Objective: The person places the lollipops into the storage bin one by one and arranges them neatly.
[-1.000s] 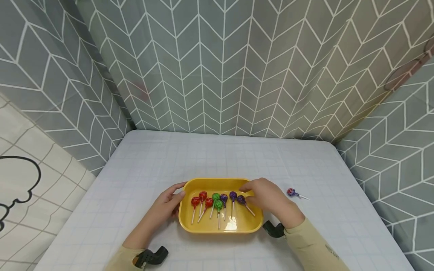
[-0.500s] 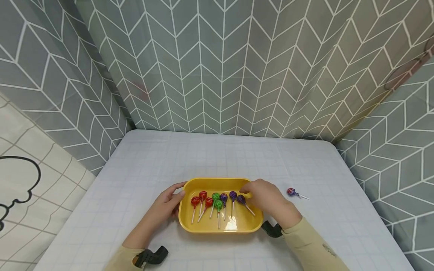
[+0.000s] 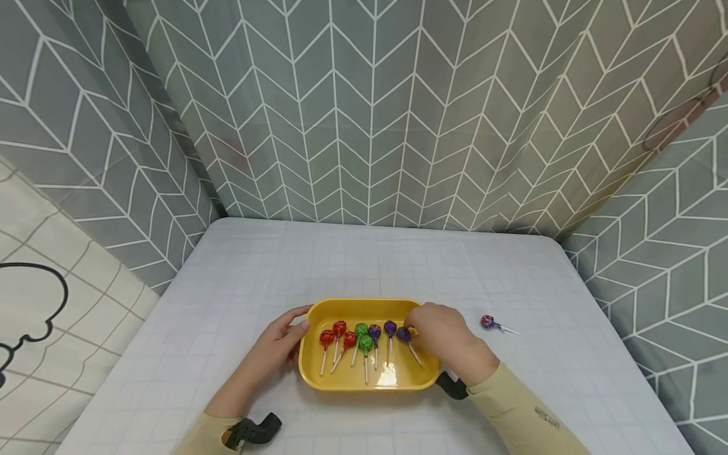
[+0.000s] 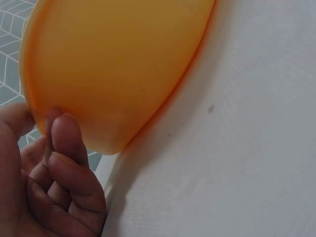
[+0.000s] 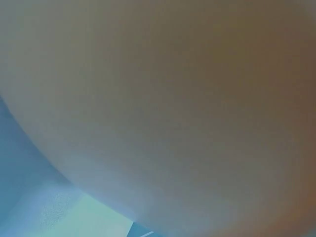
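A yellow tray [image 3: 372, 380] lies near the table's front, several wrapped lollipops in it. Red lollipops [image 3: 327, 338] are at its left, green ones [image 3: 366, 344] mid-tray and purple ones [image 3: 389, 328] toward the right. My left hand [image 3: 282, 341] grips the tray's left end, thumb at the rim; the left wrist view shows its curled fingers [image 4: 69, 136] against the outer wall. My right hand [image 3: 446, 335] reaches over the right rim, its fingertips at the head of the rightmost purple lollipop [image 3: 404, 335]. The hand hides part of its grip. The right wrist view is mostly a blurred surface.
One lollipop [image 3: 488, 322] with a red and purple wrapper lies on the table outside the tray, just right of my right hand. A white grid-patterned cloth covers the table [image 3: 364, 265]. Grey chevron curtains [image 3: 370, 126] stand behind it and to the sides.
My right hand has shifted slightly left and its fingers have drawn in at the rightmost purple lollipop, whose stick has swung a little left. The left hand and tray stay nearly still.
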Motion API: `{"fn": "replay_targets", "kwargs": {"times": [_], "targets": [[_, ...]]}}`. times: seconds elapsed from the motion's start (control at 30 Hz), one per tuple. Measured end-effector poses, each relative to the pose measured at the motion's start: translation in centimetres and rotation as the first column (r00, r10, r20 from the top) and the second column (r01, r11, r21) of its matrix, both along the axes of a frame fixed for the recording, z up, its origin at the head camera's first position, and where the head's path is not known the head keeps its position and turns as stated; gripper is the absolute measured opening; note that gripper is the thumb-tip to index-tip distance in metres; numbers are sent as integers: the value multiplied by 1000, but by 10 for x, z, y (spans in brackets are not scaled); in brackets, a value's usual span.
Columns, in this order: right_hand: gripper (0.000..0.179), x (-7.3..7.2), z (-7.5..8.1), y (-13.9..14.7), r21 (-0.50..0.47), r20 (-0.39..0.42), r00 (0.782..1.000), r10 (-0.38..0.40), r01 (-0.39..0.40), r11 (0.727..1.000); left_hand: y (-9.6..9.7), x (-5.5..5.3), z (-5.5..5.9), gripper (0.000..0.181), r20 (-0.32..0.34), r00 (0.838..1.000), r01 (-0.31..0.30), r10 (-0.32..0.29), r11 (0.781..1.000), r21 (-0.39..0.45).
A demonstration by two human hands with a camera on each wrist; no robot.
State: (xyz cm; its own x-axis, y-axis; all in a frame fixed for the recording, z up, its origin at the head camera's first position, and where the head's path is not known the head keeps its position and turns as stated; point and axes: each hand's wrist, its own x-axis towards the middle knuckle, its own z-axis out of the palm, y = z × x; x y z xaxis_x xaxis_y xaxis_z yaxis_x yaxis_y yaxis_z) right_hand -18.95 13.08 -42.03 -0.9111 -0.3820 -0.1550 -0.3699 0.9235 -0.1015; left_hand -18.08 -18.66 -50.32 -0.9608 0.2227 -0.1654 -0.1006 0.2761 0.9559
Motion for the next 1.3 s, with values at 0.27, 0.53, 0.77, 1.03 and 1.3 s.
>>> {"fn": "replay_targets", "kwargs": {"times": [0.27, 0.53, 0.77, 1.03, 1.3], "targets": [[11, 0, -2, -3, -6, -34, 999, 15, -15, 1000, -1, 0, 0, 37, -2, 1000, 5, -5, 1000, 9], [11, 1, -3, -4, -4, -49, 999, 19, -19, 1000, -1, 1, 2, 36, -7, 1000, 11, -11, 1000, 6], [12, 0, -3, -5, -5, -44, 999, 5, -5, 1000, 0, 1, 2, 36, 3, 1000, 3, -3, 1000, 0], [25, 1, 0, 3, -77, 9, 1000, -13, 14, 997, 0, 1, 1, 36, 3, 1000, 2, -2, 1000, -1], [32, 2, 9, 30, -319, 49, 998, -36, 50, 946, 0, 1, 2, 37, 5, 1000, 1, -1, 1000, -12]]}}
